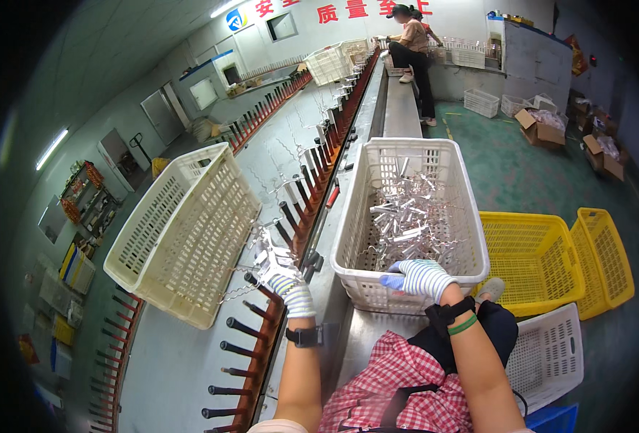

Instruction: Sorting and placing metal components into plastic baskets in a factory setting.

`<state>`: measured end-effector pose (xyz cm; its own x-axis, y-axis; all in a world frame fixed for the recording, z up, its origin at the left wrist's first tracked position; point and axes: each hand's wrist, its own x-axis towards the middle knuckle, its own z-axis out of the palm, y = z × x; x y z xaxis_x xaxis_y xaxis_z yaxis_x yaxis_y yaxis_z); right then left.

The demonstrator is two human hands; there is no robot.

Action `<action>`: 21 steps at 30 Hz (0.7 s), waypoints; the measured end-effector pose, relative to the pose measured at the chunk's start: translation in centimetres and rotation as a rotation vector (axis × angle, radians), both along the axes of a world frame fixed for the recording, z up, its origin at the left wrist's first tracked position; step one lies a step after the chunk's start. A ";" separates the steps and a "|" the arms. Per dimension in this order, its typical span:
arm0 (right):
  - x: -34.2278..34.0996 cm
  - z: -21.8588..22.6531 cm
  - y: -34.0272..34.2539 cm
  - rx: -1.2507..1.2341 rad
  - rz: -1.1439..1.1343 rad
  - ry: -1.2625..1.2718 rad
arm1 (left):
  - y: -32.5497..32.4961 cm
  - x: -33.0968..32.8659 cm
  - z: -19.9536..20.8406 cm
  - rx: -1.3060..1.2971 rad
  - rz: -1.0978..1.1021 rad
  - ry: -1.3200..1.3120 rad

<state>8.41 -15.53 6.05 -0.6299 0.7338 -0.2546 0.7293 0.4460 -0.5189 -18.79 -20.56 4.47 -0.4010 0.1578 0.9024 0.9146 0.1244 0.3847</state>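
Note:
My left hand, in a striped glove, is closed around several small silver metal pieces beside the row of black-tipped pegs. Thin twisted wires show around that hand. Over the near rim of a white plastic basket lies my right hand, in a striped glove with bluish fingertips. Its fingers point left, slightly apart, and I see nothing held in them. Inside the basket is a loose heap of shiny metal pieces, some with thin wires.
A cream basket stands tilted left of the pegs. Yellow baskets and a white basket sit to my right. Cardboard boxes lie on the green floor. Another person is at the far end of the bench.

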 end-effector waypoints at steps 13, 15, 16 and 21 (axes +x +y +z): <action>1.2 -0.4 0.4 -0.019 -0.017 -0.034 | 0.8 1.2 1.8 0.168 -0.045 -0.013; -1.2 0.3 -0.5 0.000 0.048 0.003 | 2.2 -7.3 -4.5 -0.302 0.404 0.255; -0.7 0.2 -0.3 0.010 0.050 -0.008 | 3.0 -6.4 -4.2 -0.300 0.384 0.252; 0.6 0.1 0.1 -0.025 -0.013 -0.014 | 4.8 -2.8 -1.6 -1.328 1.062 0.925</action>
